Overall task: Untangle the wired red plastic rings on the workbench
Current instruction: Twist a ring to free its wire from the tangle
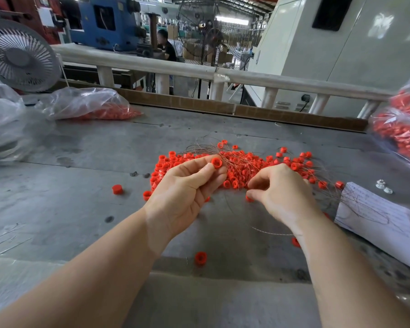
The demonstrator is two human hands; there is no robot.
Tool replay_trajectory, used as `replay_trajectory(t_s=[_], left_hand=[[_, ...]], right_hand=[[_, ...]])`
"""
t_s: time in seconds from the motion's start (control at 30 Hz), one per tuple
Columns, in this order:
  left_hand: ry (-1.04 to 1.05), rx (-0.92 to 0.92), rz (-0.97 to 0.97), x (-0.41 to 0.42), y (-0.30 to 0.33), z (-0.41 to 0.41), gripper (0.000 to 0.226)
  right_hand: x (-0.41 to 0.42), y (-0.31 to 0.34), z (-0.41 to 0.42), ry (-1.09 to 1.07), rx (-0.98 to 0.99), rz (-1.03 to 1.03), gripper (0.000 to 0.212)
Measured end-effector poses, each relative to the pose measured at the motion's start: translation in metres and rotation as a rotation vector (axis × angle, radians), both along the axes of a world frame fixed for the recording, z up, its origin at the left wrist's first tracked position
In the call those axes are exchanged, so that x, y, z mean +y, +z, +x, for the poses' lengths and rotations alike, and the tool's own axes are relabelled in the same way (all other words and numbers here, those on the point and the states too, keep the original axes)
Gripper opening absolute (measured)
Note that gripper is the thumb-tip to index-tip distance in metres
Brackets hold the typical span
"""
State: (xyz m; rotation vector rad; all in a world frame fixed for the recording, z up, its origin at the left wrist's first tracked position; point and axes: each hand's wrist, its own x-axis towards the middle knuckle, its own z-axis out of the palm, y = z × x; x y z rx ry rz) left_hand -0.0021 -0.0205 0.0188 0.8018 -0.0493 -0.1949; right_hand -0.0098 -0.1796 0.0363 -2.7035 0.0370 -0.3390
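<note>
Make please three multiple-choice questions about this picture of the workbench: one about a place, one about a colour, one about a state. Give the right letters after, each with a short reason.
1. Where does the sheet of paper lie on the workbench?
A. at the right edge
B. under the fan
C. inside a bag

2. What colour are the plastic rings in the pile?
A. blue
B. red
C. white

3. What is the left hand doing?
A. lying flat on the bench
B. pinching one ring
C. holding a bag

Answers:
1 A, the paper lies to the right of the right hand.
2 B, the whole pile is red.
3 B, its fingertips hold the single ring above the pile.
</note>
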Motion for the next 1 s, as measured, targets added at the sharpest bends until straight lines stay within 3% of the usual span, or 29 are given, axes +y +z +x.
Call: replay_trajectory(t_s=[0.33, 0.5, 0.57, 0.7, 0.87, 1.0], left_hand=[[-0.03, -0.013, 0.032, -0.001, 0.0, -0.002, 0.016], [-0.035, -0.005, 0.022, -0.002, 0.003, -0.003, 0.018], [-0.027, -0.005, 0.017, -0.002, 0.004, -0.003, 0.02], [-0.012, 0.012, 0.01, -0.001, 0.005, -0.002, 0.02], [-0.008, 0.011, 0.018, 0.0, 0.004, -0.002, 0.023], [-0.026, -0.002, 0.032, 0.001, 0.004, -0.003, 0.027]], right_hand=[[0.0, -0.013, 0.006, 0.021, -0.046, -0.165, 0.009], [0.002, -0.007, 0.009, 0.155, -0.167, 0.41, 0.019], [0.001, -0.007, 0.011, 0.143, -0.18, 0.488, 0.022], [-0.003, -0.008, 0.012, 0.105, -0.148, 0.358, 0.02], [-0.001, -0.011, 0.009, 0.187, 0.084, 0.136, 0.015], [0.001, -0.013, 0.007, 0.184, 0.046, -0.014, 0.011]])
